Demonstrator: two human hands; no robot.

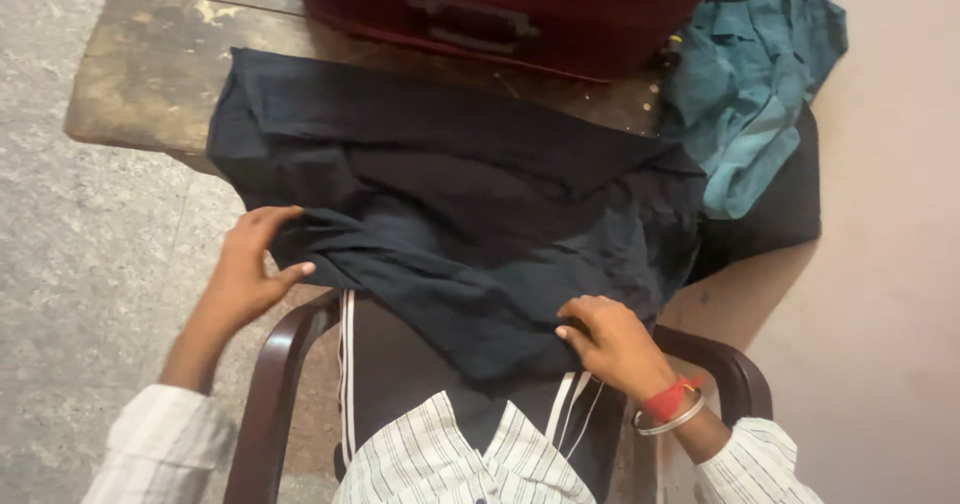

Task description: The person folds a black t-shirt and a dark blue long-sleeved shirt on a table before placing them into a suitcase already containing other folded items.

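A black garment (450, 184) lies spread over a worn wooden table (140, 64) and hangs down onto my lap. My left hand (250, 264) pinches a fold of the garment at its left edge, thumb under the cloth. At the garment's lower right hem my right hand (605, 339) presses the fabric with curled fingers. That wrist carries a red thread and a metal bangle. I sit in a dark brown armchair (270, 384) and wear a striped white shirt.
A dark red suitcase (500, 14) with a black handle stands at the table's far side. A teal cloth (750, 74) lies crumpled at the right over another black cloth (770, 204). Grey speckled floor is at the left, a pale wall at the right.
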